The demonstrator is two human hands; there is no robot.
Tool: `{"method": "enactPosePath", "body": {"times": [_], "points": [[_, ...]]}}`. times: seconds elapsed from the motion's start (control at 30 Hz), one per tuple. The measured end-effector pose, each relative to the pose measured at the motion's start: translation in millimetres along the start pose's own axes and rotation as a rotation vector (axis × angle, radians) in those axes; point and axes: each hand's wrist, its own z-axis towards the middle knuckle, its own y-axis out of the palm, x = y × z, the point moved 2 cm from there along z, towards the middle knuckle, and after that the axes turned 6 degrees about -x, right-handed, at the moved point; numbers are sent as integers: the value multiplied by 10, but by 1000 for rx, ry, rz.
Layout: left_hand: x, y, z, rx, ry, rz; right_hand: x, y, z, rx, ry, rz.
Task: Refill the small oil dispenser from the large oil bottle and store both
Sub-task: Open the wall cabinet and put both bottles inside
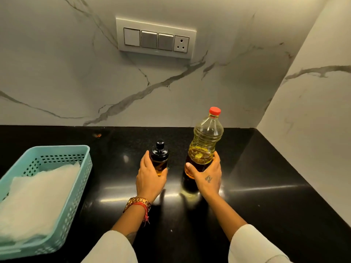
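Black polished countertop [266, 186] lit by streaks of reflected light. Teal perforated basket [83, 168] set at left edge of counter, partly cut off by frame; white translucent sheet [38, 196] laid inside it. White marble wall [57, 73] with grey veins seen behind counter, meeting side wall at right corner. Switch panel [155, 37] mounted on wall: three rocker switches, one socket at right end. Small orange speck [97, 135] seen near back edge of counter.

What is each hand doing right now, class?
Left hand: grips the small oil dispenser.
Right hand: grips the large oil bottle.
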Motion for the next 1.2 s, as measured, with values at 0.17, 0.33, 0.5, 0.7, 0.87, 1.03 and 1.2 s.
{"method": "enactPosePath", "body": {"times": [0.17,0.33,0.5,0.7,0.87,1.03,1.2], "points": [[-70,136,115,30,-46,-139,78,130,187,-8,-49,130],[-147,279,193,63,-52,-203,188,213,262,-1,-73,247],[-199,370,234,133,-63,-240,328,285,315,-43,-53,279],[-250,455,247,201,-90,-243,394,300,348,-26,-45,215],[-243,456,249,231,-85,-263,384,311,342,9,-39,205],[-231,428,232,240,-76,-306,387,307,341,7,-52,217],[-220,407,213,238,-46,-301,341,289,349,-2,-70,239]]}}
